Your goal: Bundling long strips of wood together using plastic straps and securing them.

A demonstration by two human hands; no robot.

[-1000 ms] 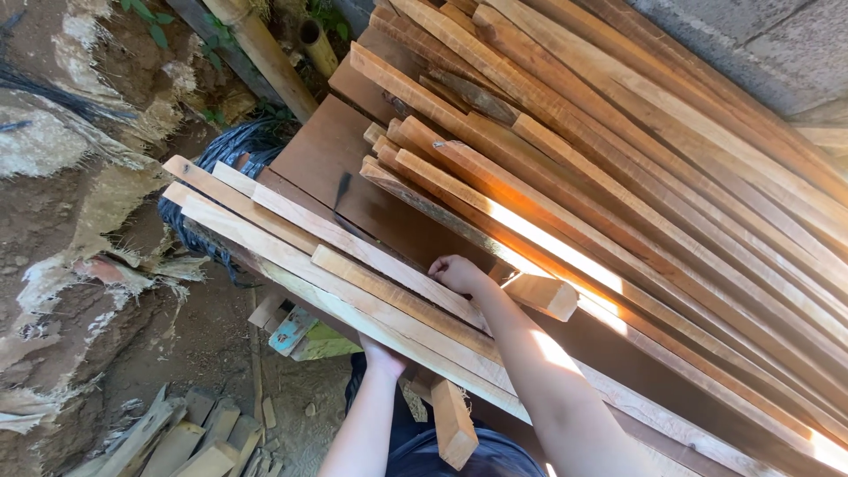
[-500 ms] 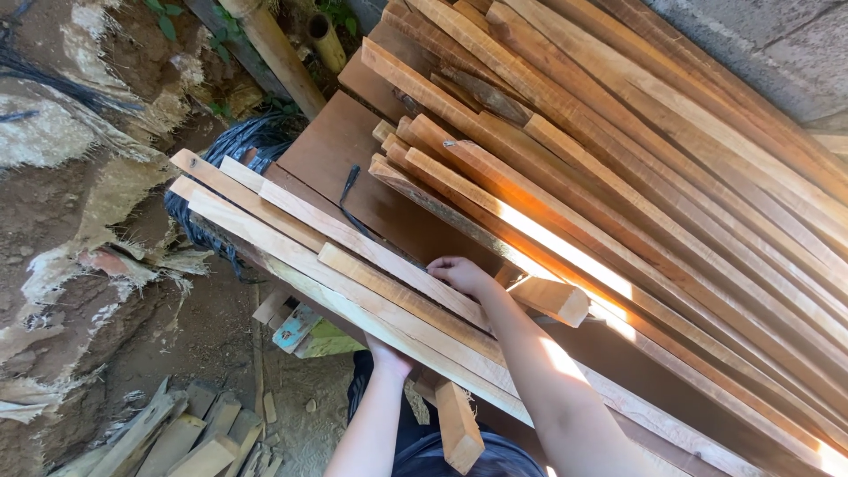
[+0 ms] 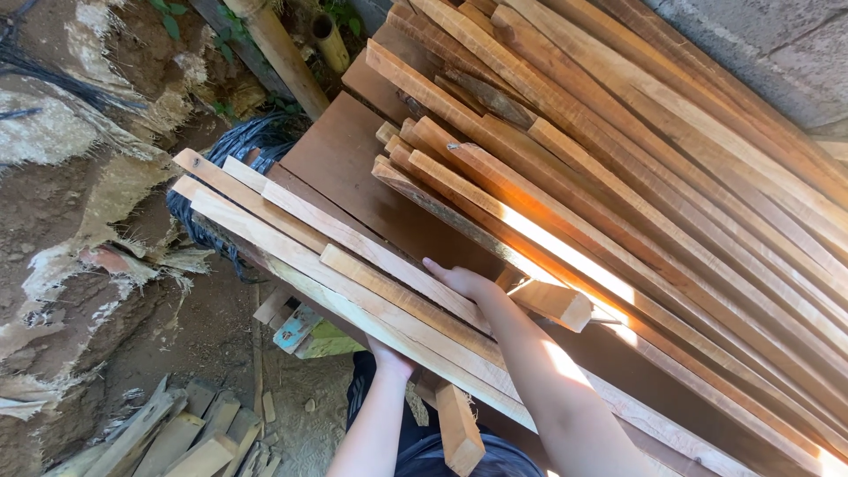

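A single camera, worn on the person's head, looks steeply down and slightly forward past both forearms, close enough that the arms run out of the bottom edge. It faces a slanting stack of wooden slats (image 3: 618, 203) that fills the centre and right, with a grey block wall (image 3: 777, 44) in the top right corner and bare earth (image 3: 79, 230) along the left. There is no second view to overlap with it.
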